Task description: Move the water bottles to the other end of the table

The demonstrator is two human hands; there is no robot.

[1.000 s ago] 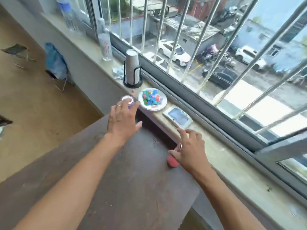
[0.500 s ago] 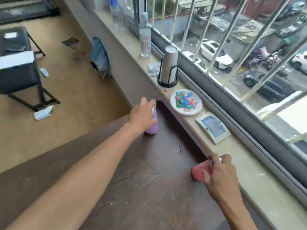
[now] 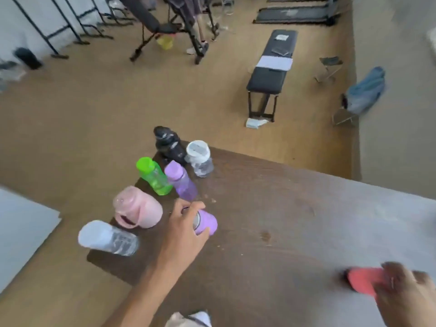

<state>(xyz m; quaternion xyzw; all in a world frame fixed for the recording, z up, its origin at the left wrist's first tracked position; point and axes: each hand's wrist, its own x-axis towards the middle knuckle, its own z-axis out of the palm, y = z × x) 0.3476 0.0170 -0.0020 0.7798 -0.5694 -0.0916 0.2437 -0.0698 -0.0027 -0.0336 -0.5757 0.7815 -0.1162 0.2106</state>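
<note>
My left hand grips the top of a short purple bottle over the dark wooden table, close to a cluster of bottles at the table's left end. That cluster holds a clear bottle, a pink bottle, a green bottle, a taller purple bottle, a black bottle and a clear white-lidded bottle. My right hand holds a red bottle at the lower right, blurred, above the table.
The table's left edge and far corner lie just behind the bottle cluster. Beyond is tan floor with a black bench, exercise frames, a small folding stool and a blue cloth on a chair. A pale panel lies at left.
The view has swung from the window sill to the table's other end. Both hands have carried the purple and red bottles across; the purple one now sits by the bottle cluster.
</note>
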